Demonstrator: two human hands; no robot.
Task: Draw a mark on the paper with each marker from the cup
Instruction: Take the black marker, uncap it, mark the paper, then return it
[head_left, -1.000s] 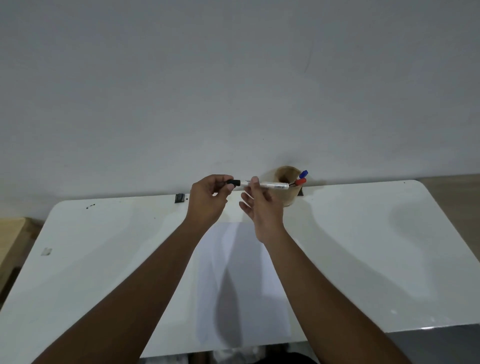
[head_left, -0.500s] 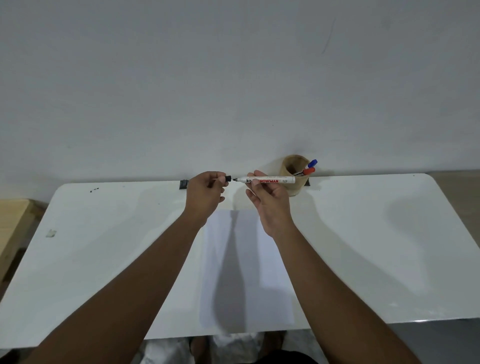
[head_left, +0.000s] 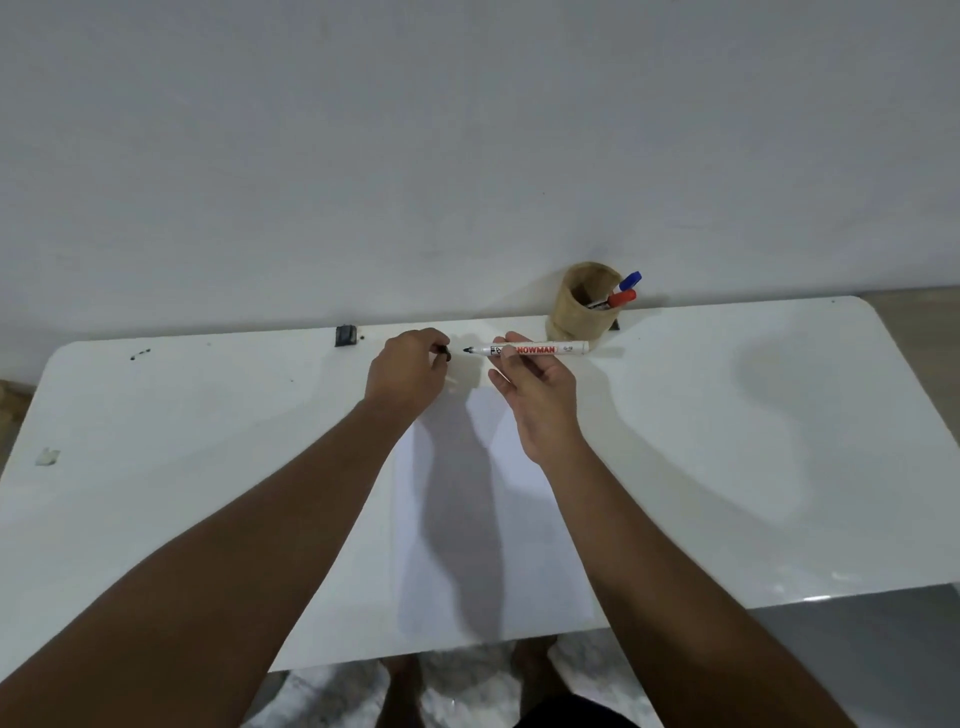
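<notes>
My right hand (head_left: 537, 395) holds a white marker (head_left: 540, 348) level above the table, its bare black tip pointing left. My left hand (head_left: 408, 371) is closed around the marker's black cap (head_left: 445, 354), a short gap away from the tip. A white sheet of paper (head_left: 524, 545) lies on the table under and in front of both hands. A tan cup (head_left: 584, 306) stands at the table's back edge, just right of my right hand, with a blue-capped marker (head_left: 630, 280) and a red-capped marker (head_left: 621, 298) sticking out of it.
The white table (head_left: 753, 441) runs along a plain wall. A small dark clip (head_left: 345, 335) sits on the back edge left of my hands, with dark specks (head_left: 139, 355) and a scrap of tape (head_left: 48, 456) further left. Feet and floor show below the front edge.
The cap has come off the marker: my left hand drew it away to the left, exposing the black tip. Both hands sit lower, closer to the table.
</notes>
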